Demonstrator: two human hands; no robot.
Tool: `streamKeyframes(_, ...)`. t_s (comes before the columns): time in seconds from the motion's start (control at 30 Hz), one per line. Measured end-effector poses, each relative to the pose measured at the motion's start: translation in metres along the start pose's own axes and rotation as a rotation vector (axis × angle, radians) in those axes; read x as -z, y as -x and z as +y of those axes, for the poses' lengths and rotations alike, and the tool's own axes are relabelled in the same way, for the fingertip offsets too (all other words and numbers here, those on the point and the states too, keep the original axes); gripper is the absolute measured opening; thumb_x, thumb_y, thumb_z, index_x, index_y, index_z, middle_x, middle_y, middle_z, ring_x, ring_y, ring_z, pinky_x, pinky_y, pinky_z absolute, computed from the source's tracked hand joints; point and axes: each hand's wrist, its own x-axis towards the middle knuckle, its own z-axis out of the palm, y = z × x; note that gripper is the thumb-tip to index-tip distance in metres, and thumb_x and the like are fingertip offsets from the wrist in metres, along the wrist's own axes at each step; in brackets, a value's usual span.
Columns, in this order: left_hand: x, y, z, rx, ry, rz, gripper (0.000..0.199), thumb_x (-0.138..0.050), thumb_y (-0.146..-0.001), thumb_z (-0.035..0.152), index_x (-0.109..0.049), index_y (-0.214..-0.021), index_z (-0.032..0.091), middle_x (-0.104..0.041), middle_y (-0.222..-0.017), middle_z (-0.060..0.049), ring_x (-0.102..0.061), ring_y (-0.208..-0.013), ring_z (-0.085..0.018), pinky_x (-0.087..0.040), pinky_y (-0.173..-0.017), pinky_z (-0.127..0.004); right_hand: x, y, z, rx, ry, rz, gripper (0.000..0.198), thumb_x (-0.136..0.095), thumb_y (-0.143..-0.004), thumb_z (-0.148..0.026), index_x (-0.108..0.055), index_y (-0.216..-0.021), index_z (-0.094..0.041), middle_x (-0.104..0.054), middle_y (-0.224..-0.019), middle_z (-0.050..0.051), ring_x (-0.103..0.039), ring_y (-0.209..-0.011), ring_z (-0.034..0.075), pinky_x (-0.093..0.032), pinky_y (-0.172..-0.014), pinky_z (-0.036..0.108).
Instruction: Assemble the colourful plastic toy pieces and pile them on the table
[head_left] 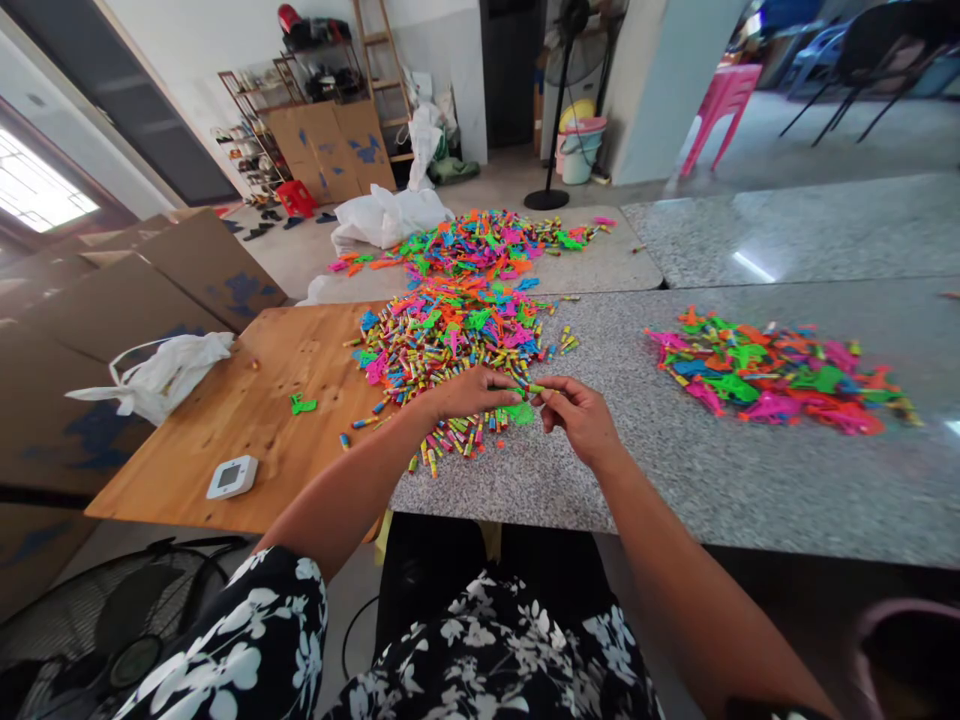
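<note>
Item: slim yellow-green tube (538,389) | Location: above the speckled grey counter (607,335), beside the multicoloured pile (442,345) | Fingers: the person's left hand (478,393) and right hand (581,415) pinching its opposite ends

A white-walled (187,40) room with a grey floor (304,250) and a bright barred window (45,185) at the left edge.
Cardboard boxes (142,290) stand below the window. Across the upper middle, left to right: a shoe rack (255,135), a wooden ladder (386,82), a dark doorway (512,70), a black standing fan (558,125) and a pale pillar (660,90). A small red stool (296,198) sits near the rack. At upper right are a pink stool (729,92) and a black chair (892,45). Light glints off the speckled grey desk (810,235), right.
</note>
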Motion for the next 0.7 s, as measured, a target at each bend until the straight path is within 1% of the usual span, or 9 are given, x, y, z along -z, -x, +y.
streamKeyframes(0.1, -0.001, 0.000, 0.005, 0.007, -0.003, -0.020, 0.032, -0.065, -0.092, 0.047, -0.080, -0.098, 0.019, -0.068, -0.083, 0.000, -0.056, -0.074, -0.012, -0.043, -0.072, -0.025, 0.001, 0.002, 0.002, 0.004, -0.020, 0.003, 0.037, -0.079, -0.077, -0.046, -0.071, -0.102, -0.019, -0.073, -0.078, 0.000, -0.055, -0.049, 0.009, -0.046, -0.048, 0.025)
streamKeyframes(0.2, -0.001, 0.000, 0.006, 0.034, -0.001, -0.037, 0.035, -0.065, -0.092, 0.049, -0.079, -0.099, 0.018, -0.062, -0.075, 0.001, -0.049, -0.066, -0.010, -0.039, -0.065, -0.024, 0.006, 0.004, 0.001, 0.028, 0.061, -0.019, 0.035, -0.077, -0.080, -0.045, -0.072, -0.102, -0.018, -0.072, -0.075, 0.000, -0.056, -0.049, 0.010, -0.046, -0.049, 0.026)
streamKeyframes(0.3, -0.002, -0.001, 0.002, 0.080, 0.021, -0.051, 0.038, -0.066, -0.091, 0.052, -0.077, -0.098, 0.016, -0.054, -0.066, 0.004, -0.041, -0.059, -0.009, -0.033, -0.058, -0.023, 0.012, 0.009, -0.001, 0.038, 0.174, -0.063, 0.035, -0.075, -0.082, -0.045, -0.073, -0.104, -0.018, -0.071, -0.072, 0.000, -0.056, -0.049, 0.011, -0.047, -0.050, 0.027)
streamKeyframes(0.4, -0.010, -0.004, -0.007, 0.116, 0.092, -0.084, 0.042, -0.066, -0.091, 0.057, -0.074, -0.093, 0.015, -0.047, -0.061, 0.005, -0.037, -0.053, -0.008, -0.029, -0.053, -0.023, 0.018, 0.015, 0.001, 0.013, 0.229, -0.112, 0.036, -0.075, -0.082, -0.044, -0.073, -0.106, -0.018, -0.072, -0.074, 0.001, -0.057, -0.050, 0.011, -0.048, -0.051, 0.027)
streamKeyframes(0.47, -0.018, -0.009, -0.013, 0.136, 0.099, -0.111, 0.043, -0.065, -0.091, 0.058, -0.072, -0.090, 0.016, -0.048, -0.060, 0.005, -0.039, -0.052, -0.009, -0.031, -0.053, -0.023, 0.024, 0.018, 0.006, -0.026, 0.246, -0.142, 0.036, -0.074, -0.082, -0.045, -0.073, -0.107, -0.018, -0.073, -0.075, 0.001, -0.058, -0.051, 0.011, -0.048, -0.051, 0.027)
streamKeyframes(0.53, -0.023, -0.017, -0.018, 0.141, 0.016, -0.114, 0.042, -0.064, -0.092, 0.058, -0.071, -0.085, 0.018, -0.054, -0.062, 0.002, -0.047, -0.055, -0.011, -0.036, -0.056, -0.024, 0.037, 0.017, 0.011, -0.082, 0.269, -0.166, 0.036, -0.073, -0.082, -0.044, -0.074, -0.106, -0.018, -0.073, -0.076, 0.002, -0.059, -0.052, 0.012, -0.049, -0.052, 0.027)
streamKeyframes(0.6, -0.019, -0.030, -0.023, 0.129, -0.137, -0.058, 0.036, -0.064, -0.093, 0.054, -0.072, -0.086, 0.019, -0.064, -0.072, -0.002, -0.058, -0.065, -0.015, -0.043, -0.064, -0.025, 0.062, 0.012, 0.014, -0.134, 0.312, -0.094, 0.034, -0.075, -0.080, -0.040, -0.075, -0.104, -0.017, -0.072, -0.072, 0.001, -0.059, -0.052, 0.012, -0.049, -0.052, 0.026)
streamKeyframes(0.63, -0.013, -0.039, -0.026, 0.127, -0.226, 0.008, 0.033, -0.064, -0.094, 0.050, -0.072, -0.089, 0.019, -0.069, -0.079, -0.004, -0.062, -0.073, -0.017, -0.046, -0.069, -0.026, 0.078, 0.007, 0.014, -0.140, 0.321, 0.012, 0.033, -0.075, -0.078, -0.039, -0.075, -0.102, -0.017, -0.071, -0.071, 0.002, -0.059, -0.051, 0.013, -0.049, -0.051, 0.026)
streamKeyframes(0.7, 0.009, -0.058, -0.034, 0.145, -0.412, 0.217, 0.026, -0.060, -0.097, 0.042, -0.073, -0.099, 0.019, -0.073, -0.096, -0.007, -0.067, -0.090, -0.021, -0.050, -0.083, -0.030, 0.116, -0.007, 0.011, -0.068, 0.248, 0.353, 0.032, -0.075, -0.075, -0.038, -0.074, -0.101, -0.018, -0.072, -0.075, 0.002, -0.058, -0.051, 0.012, -0.048, -0.049, 0.025)
